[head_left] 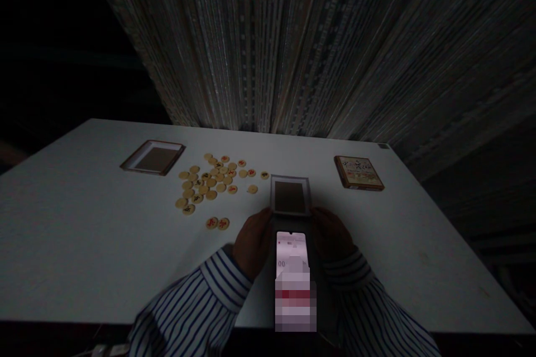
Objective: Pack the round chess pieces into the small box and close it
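Observation:
Both my hands are at the near corners of a shallow open box (290, 215) with pale walls and a brown bottom. My left hand (253, 241) is closed at its near left corner. On the other side, my right hand (333, 234) grips the near right corner, its fingers dim in the shadow. Left of the box lie many round wooden Chinese chess pieces (211, 183), loosely scattered, some showing red or black characters. Two red-marked pieces (217, 223) lie apart, nearer to my left hand. Between my forearms is a phone (291, 251) with its screen lit, partly pixelated.
A second open box (153, 157) sits at the far left of the white table (125, 245). To the right lies a box with a printed top (359, 172). Striped curtain (268, 44) hangs behind the table's far edge. The room is dark.

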Available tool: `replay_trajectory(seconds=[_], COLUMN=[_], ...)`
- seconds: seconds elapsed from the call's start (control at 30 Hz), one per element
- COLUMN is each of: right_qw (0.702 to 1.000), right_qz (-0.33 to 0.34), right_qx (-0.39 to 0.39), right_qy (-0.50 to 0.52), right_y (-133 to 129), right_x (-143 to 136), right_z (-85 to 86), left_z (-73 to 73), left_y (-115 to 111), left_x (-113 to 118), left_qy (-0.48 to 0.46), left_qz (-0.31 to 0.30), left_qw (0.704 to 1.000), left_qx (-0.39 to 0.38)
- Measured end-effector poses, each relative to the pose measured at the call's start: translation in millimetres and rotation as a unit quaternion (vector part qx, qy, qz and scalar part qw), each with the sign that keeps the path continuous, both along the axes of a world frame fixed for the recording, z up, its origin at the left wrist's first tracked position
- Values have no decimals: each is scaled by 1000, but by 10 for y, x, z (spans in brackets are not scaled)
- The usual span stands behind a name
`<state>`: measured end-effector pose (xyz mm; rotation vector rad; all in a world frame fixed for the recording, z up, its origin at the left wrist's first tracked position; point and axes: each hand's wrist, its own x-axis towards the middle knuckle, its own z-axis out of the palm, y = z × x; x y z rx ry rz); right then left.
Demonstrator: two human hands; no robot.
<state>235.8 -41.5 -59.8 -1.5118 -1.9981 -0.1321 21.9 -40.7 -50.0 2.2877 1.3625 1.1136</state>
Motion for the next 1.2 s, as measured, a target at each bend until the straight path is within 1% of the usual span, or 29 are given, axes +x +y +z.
replay_trajectory(seconds=[0.1, 0.17, 0.33, 0.53, 0.73, 0.93, 1.1, 1.2], right_qw=[1000, 999, 998, 996, 995, 996, 994, 994], right_qz=[-21, -22, -17, -28, -28, -9, -47, -39], right_qx=[3, 6, 31, 60, 87, 79, 61, 61], right_qy=[21, 26, 42, 55, 44, 43, 78, 82], right_y=[-17, -21, -9, -7, 4, 29, 24, 14], right_x=[-64, -85, -75, -74, -77, -34, -52, -59], right_z=[47, 70, 91, 116, 157, 117, 107, 152], left_z=[-5, 0, 32, 137, 227, 256, 302, 357], left_y=[3, 4, -8, -42, -86, -86, -94, -126], left_x=[1, 3, 1, -19, -29, -66, -119, -173], left_qy=[-3, 4, -7, -49, -79, -97, -108, -121], left_qz=[-4, -8, 16, 25, 66, 79, 84, 90], left_qw=[1000, 1000, 1000, 998, 991, 988, 987, 985], left_qx=[3, -3, -16, -38, -89, -93, -89, -85])
